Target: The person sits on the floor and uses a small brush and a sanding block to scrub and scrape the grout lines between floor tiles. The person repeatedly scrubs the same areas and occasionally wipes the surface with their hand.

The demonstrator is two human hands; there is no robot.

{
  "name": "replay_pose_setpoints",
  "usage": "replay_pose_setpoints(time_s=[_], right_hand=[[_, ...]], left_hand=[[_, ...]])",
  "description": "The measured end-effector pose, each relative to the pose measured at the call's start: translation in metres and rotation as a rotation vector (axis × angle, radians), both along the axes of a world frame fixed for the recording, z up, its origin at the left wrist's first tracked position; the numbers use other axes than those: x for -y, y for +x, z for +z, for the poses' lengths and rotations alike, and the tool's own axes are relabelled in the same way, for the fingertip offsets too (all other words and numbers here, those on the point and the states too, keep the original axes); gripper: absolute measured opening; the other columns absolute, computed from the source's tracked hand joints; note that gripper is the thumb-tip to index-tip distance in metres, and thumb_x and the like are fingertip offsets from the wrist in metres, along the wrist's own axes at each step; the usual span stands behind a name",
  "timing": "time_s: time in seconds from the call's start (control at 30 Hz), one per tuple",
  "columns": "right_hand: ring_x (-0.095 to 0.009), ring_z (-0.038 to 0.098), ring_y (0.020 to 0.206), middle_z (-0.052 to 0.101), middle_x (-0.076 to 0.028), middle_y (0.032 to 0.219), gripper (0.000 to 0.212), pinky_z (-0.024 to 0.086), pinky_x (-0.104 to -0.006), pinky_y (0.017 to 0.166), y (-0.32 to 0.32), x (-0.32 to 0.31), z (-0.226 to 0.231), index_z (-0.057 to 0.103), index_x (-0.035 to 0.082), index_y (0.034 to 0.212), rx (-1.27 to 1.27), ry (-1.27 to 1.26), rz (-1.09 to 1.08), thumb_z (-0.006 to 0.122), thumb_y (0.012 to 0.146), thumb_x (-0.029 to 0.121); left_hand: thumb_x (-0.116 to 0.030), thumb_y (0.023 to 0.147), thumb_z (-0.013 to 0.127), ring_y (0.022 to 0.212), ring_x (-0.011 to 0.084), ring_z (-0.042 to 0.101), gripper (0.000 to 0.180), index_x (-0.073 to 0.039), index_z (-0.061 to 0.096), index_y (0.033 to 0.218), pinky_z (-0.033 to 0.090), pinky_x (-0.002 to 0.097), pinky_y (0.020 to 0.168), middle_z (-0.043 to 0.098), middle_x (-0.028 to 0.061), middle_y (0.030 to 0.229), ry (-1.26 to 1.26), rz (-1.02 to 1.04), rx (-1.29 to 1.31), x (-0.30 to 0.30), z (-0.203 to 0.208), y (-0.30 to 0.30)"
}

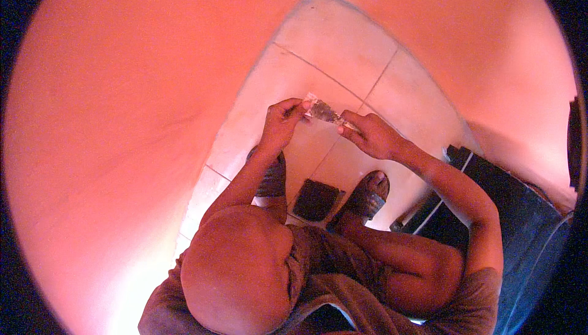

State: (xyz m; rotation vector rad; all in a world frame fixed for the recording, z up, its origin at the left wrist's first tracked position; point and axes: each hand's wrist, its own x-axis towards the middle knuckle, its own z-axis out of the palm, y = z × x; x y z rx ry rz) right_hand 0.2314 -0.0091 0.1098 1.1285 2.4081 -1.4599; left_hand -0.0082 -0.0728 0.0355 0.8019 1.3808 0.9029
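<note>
So, the little see-through packet (324, 112) sits between the left hand (283, 121) and right hand (375, 136), long side slanting far-left to near-right, each pinching one end, neither hand nearer.

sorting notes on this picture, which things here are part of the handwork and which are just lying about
Handwork: left hand; right hand; small, crinkled, shiny packet with a dark middle, held between them.

Lying about: black square object on the pale tiled floor; black boxy object with a pale stripe, at right.
</note>
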Motion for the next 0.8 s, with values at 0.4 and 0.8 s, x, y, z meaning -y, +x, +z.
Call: replay_pose_setpoints(time_s=[0.4, 0.8], right_hand=[[-0.046, 0.064, 0.073, 0.062, -0.024, 0.071, 0.037, 0.048, -0.0577, 0.068, 0.035, 0.010, -0.020, 0.053, 0.010, 0.112, 0.069, -0.071, 0.091, 0.048, 0.103, 0.045], [-0.046, 0.064, 0.070, 0.060, -0.023, 0.068, 0.038, 0.049, -0.0555, 0.067, 0.042, 0.004, -0.012, 0.055, 0.009, 0.114, 0.003, -0.078, 0.097, 0.048, 0.103, 0.045]], left_hand=[[-0.024, 0.099, 0.064, 0.074, 0.0110, 0.061, 0.025, 0.000, 0.069, 0.104, 0.052, 0.0269, 0.071, 0.067, 0.0033, 0.081, -0.021, 0.008, -0.043, 0.020, -0.018, 0.019], [-0.018, 0.100, 0.062, 0.078, 0.0134, 0.064, 0.021, 0.000, 0.069, 0.106, 0.054, 0.0283, 0.073, 0.071, 0.0045, 0.090, -0.044, 0.177, -0.009, 0.015, 0.001, 0.014]])
